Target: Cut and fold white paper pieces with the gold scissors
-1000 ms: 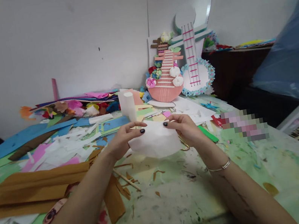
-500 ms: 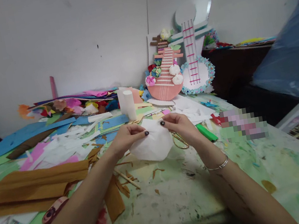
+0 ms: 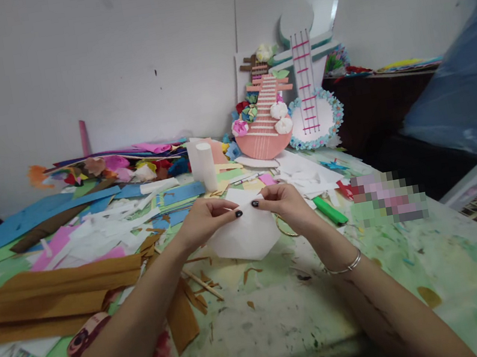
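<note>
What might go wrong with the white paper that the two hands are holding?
The paper looks thin and is pinched by the left hand and the right hand, so it might tear if they pull apart. The white roll stands upright just beyond the hands; a forward bump could perhaps topple it.

Craft workroom being used
A paint-stained worktop (image 3: 283,311) is being covered by paper scraps (image 3: 93,236); lute-shaped models (image 3: 263,145) are being displayed.
</note>
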`<move>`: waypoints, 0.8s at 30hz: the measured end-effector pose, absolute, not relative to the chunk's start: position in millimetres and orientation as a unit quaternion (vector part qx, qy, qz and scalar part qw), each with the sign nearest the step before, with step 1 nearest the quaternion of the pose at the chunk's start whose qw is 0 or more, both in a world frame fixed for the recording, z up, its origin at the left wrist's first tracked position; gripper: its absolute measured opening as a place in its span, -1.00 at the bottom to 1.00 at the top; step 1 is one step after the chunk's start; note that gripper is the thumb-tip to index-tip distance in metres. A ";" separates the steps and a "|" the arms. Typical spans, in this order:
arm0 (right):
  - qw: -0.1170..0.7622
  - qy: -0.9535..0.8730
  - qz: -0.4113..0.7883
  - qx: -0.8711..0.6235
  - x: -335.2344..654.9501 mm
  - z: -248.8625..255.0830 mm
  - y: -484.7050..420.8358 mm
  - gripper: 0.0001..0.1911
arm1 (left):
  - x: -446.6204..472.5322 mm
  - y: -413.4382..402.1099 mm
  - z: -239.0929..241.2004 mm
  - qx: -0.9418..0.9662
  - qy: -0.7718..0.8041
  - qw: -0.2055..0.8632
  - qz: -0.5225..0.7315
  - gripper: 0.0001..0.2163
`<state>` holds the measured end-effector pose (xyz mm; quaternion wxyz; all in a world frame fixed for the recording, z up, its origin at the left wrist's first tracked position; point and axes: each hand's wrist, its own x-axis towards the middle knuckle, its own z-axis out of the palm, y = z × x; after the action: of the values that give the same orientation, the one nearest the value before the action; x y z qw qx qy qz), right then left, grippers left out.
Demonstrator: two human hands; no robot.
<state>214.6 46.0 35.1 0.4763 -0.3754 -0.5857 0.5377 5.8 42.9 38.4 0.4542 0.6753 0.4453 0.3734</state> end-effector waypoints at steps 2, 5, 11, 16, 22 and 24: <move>0.475 -0.583 0.540 -0.377 214.1 35.5 45.9 -0.74 | 5.9 42.6 38.4 0.681 0.449 0.448 0.367 -0.76; 0.479 -0.587 0.528 -0.383 215.4 36.0 46.9 -0.74 | 5.4 42.7 39.1 0.692 0.450 0.435 0.360 -0.74; 0.468 -0.596 0.549 -0.354 215.8 40.8 43.2 -0.75 | 7.5 39.3 42.8 0.720 0.465 0.389 0.338 -0.71; 0.449 -0.618 0.530 -0.368 208.8 39.6 38.4 -0.68 | 13.5 32.8 46.0 0.733 0.444 0.394 0.331 -0.72; 0.475 -0.639 0.483 -0.365 205.9 32.9 40.4 -0.80 | 17.7 29.4 49.4 0.747 0.427 0.388 0.329 -0.74; 0.478 -0.638 0.479 -0.368 207.5 33.2 40.9 -0.84 | 16.2 30.0 49.2 0.749 0.432 0.381 0.327 -0.75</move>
<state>207.5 40.9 33.2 0.4783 -0.3680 -0.6376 0.4787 16.2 30.0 49.2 0.3808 0.7493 0.4321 0.3269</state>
